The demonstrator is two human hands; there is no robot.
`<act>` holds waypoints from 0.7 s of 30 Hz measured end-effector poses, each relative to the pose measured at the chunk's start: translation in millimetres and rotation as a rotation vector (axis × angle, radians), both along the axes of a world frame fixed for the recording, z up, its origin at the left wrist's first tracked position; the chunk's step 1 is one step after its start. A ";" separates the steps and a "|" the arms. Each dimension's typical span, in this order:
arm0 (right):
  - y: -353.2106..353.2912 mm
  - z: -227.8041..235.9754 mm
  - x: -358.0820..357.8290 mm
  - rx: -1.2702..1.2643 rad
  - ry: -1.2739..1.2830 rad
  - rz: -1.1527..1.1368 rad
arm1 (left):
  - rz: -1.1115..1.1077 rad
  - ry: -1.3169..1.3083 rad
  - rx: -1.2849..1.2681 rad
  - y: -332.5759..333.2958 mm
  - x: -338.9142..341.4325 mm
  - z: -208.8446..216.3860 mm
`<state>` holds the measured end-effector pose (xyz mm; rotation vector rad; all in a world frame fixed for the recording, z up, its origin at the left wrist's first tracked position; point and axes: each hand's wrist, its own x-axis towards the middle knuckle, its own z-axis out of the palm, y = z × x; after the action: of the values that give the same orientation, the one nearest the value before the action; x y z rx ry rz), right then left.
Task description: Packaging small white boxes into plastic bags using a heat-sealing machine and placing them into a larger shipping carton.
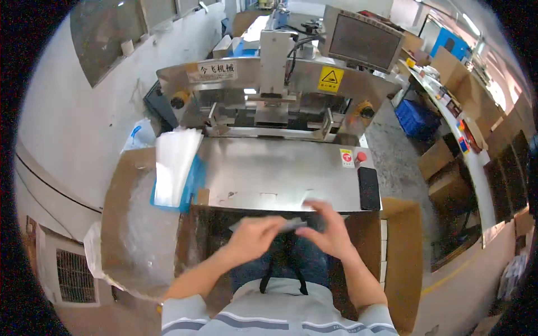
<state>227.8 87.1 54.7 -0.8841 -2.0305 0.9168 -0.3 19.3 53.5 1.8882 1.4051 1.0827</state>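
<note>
Just in front of my body, below the front edge of the steel machine table (269, 168), my left hand (255, 238) pinches a small flat grey piece (292, 225). The piece is blurred, and its exact kind does not show. My right hand (332, 232) is at the right end of the piece, its thumb close to it and its fingers curved apart. Whether that thumb touches the piece I cannot tell. Left of the table, a stack of white translucent sheets or bags (175, 165) leans in a blue holder (193, 182).
A metal machine head (274, 67) stands behind the table, with a monitor (365, 42) at upper right. A red button (361, 157) and a black phone-like slab (368, 189) are at the table's right. Cardboard boxes (404, 257) flank me; the left one (120, 218) holds clear plastic.
</note>
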 end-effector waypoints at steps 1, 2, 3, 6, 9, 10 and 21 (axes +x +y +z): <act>2.3 -5.4 0.1 -0.114 -0.043 0.122 | -0.013 -0.068 -0.052 -3.7 8.4 -0.3; -2.6 2.8 -5.8 -0.148 -0.033 0.112 | -0.014 -0.136 -0.107 -7.8 12.9 -1.2; -5.7 3.6 -5.0 -0.103 -0.084 0.104 | -0.012 -0.133 -0.104 -12.1 14.1 -5.5; -13.1 -1.8 -3.3 -0.058 -0.128 0.105 | 0.066 -0.260 -0.433 -19.8 15.7 -13.5; -23.3 1.4 -7.1 0.064 0.095 0.025 | 0.085 -0.158 -0.398 -23.1 17.5 -27.0; -26.3 1.8 -5.3 0.010 0.019 0.025 | 0.083 -0.156 -0.400 -24.0 18.7 -31.0; -17.2 -25.6 14.2 0.343 -0.006 -0.208 | 0.189 -0.407 -0.737 -23.9 31.8 -67.0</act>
<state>242.0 69.9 29.1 -0.8842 -1.9775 0.4350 31.5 -4.6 -13.5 0.9720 1.4789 0.8050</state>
